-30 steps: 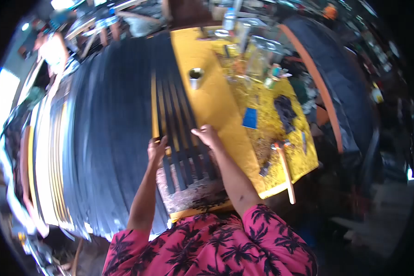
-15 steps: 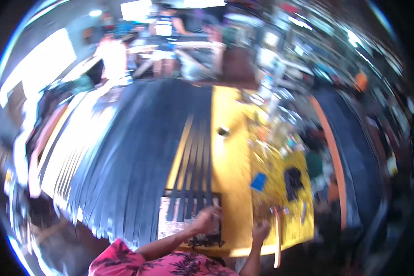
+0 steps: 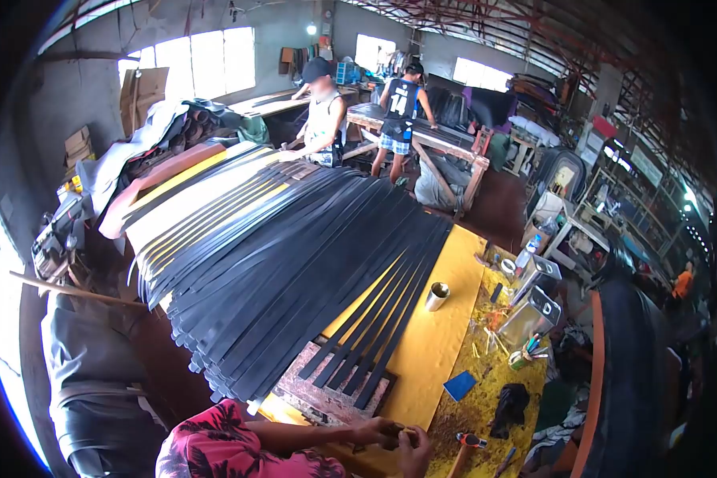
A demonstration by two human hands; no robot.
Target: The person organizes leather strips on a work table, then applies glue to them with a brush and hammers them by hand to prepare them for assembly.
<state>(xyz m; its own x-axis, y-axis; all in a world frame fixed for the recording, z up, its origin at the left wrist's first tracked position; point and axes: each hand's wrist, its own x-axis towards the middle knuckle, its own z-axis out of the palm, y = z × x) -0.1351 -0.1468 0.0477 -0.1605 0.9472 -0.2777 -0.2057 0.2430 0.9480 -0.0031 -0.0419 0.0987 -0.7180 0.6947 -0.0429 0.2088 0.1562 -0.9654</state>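
At the bottom centre, my left hand [image 3: 370,431] and my right hand [image 3: 414,452] are close together, with fingers bent around something small and dark that I cannot make out. They are at the near edge of a worn board [image 3: 303,392]. Several black strips [image 3: 370,350] lie with their ends spread on this board. To their left, a thick layer of black strips [image 3: 271,279] covers the yellow table [image 3: 434,350]. A hammer [image 3: 470,440] lies to the right of my right hand.
On the table's right are a metal cup [image 3: 436,296], a blue piece [image 3: 459,385], a black crumpled item [image 3: 510,408], metal cans [image 3: 531,315] and a pen holder [image 3: 527,353]. One person [image 3: 324,119] is at the table's far side; another [image 3: 402,107] stands behind.
My hands have come together; before, the left was over the strip ends and the right was apart near the hammer. The view has turned and is sharper.
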